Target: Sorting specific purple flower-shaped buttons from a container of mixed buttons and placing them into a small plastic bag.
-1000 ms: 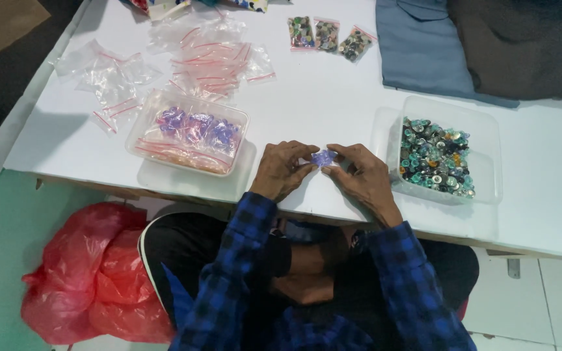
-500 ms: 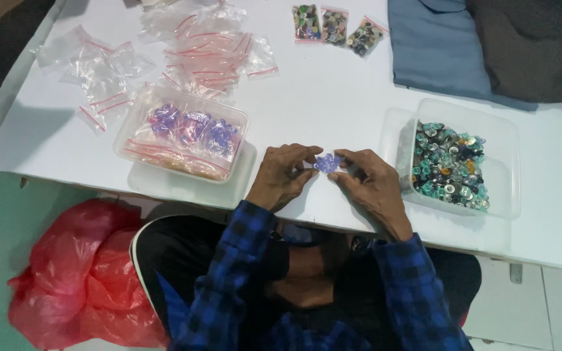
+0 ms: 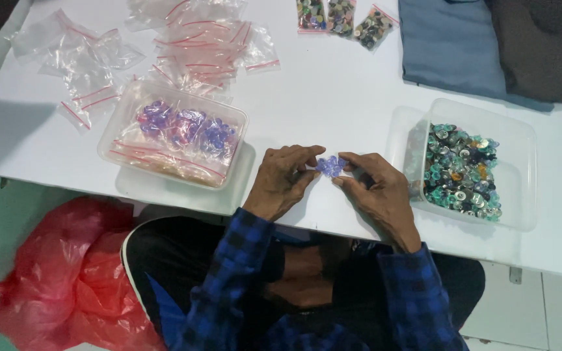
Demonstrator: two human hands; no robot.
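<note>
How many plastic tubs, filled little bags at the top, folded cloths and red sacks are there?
Clear plastic tubs: 2, one with purple pieces, one with greenish pieces
Filled little bags: 3
Folded cloths: 2, blue and dark grey
Red sack: 1
Total: 8

Even, cool light falls from above on my white table (image 3: 333, 97), bright enough that the surface nearly washes out, with soft glints on the clear plastic bags (image 3: 196, 39) and tub rims. My left hand (image 3: 284, 182) and right hand (image 3: 375, 192) cast only faint shadows, while my lap under the table edge sits in deep shade. Focus is fair, though fine detail is soft and lines bend slightly toward the corners.
</note>
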